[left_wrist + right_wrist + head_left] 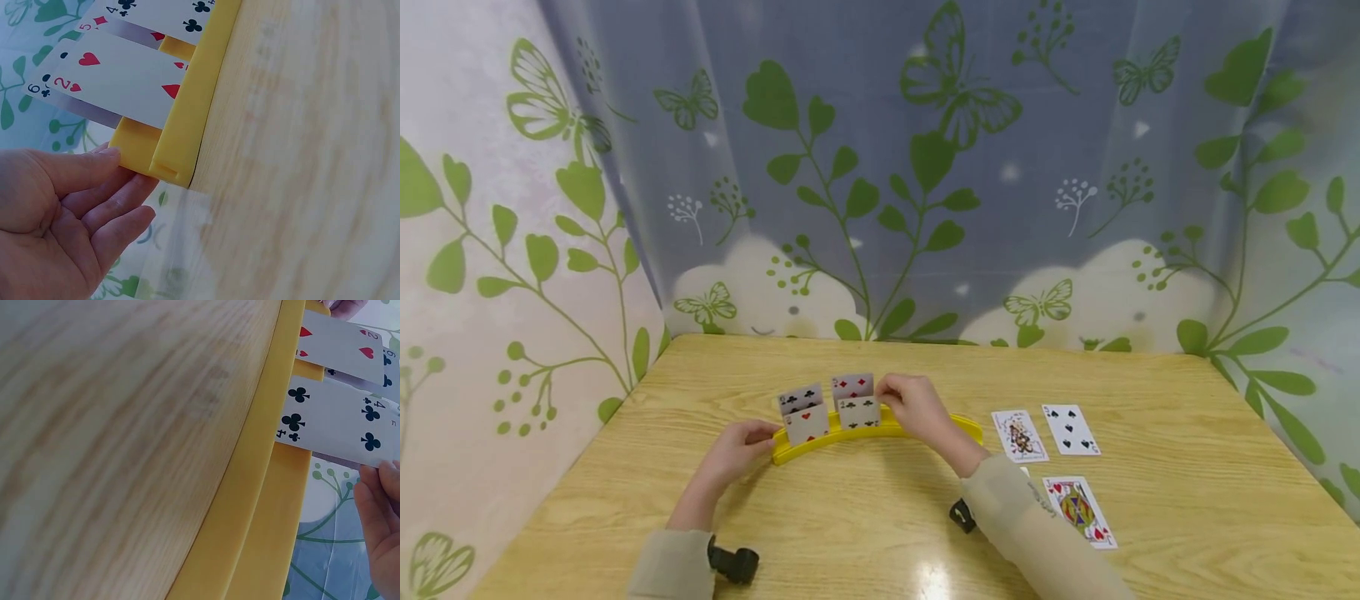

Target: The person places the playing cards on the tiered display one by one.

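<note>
A yellow curved card holder [872,431] stands on the table with several playing cards upright in it. In front are the two of hearts [119,81] and the four of clubs [337,419]. The six of clubs [800,398] rises behind the two, and the five of diamonds [852,384] behind the four. My left hand [81,206] grips the holder's left end, thumb on top and fingers below. My right hand [913,406] pinches the four of clubs at its upper right corner; its fingertips partly hide that edge.
Right of the holder, a joker [1019,436], a five of spades [1071,429] and a jack of hearts [1080,512] lie face up on the wooden table [850,533]. The right sleeve [1037,525] covers most of another card. A patterned curtain [880,208] hangs behind the table.
</note>
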Demonstrator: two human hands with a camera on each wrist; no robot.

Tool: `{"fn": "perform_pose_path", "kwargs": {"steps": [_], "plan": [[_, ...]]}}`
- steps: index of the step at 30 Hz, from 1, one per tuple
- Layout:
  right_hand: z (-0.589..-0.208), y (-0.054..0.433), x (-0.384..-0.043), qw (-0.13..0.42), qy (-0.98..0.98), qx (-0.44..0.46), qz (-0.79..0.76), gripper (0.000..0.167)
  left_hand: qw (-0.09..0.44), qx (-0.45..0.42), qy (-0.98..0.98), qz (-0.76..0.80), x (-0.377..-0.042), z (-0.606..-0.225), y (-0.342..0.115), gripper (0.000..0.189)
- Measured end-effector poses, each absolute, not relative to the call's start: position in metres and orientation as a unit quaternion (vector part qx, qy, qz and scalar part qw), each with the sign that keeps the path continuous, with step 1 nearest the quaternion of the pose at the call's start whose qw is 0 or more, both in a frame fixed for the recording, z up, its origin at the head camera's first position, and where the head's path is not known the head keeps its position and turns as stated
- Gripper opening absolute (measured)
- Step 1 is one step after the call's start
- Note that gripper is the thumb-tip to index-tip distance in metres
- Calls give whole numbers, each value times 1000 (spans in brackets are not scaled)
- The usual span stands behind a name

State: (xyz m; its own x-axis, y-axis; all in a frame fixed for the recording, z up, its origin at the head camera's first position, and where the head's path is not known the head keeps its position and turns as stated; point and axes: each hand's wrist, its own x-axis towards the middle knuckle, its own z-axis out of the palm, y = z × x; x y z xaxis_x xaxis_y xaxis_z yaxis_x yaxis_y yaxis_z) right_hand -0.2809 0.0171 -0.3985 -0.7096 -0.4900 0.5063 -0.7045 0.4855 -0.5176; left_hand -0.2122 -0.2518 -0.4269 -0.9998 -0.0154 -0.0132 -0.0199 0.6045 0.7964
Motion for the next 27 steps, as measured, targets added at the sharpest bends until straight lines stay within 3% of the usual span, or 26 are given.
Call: {"fn": "perform_pose_path", "kwargs": {"steps": [27], "plan": [[-401, 12, -285, 124, -859, 333, 369, 8, 6, -13, 897, 441, -214, -430, -253, 22]]}}
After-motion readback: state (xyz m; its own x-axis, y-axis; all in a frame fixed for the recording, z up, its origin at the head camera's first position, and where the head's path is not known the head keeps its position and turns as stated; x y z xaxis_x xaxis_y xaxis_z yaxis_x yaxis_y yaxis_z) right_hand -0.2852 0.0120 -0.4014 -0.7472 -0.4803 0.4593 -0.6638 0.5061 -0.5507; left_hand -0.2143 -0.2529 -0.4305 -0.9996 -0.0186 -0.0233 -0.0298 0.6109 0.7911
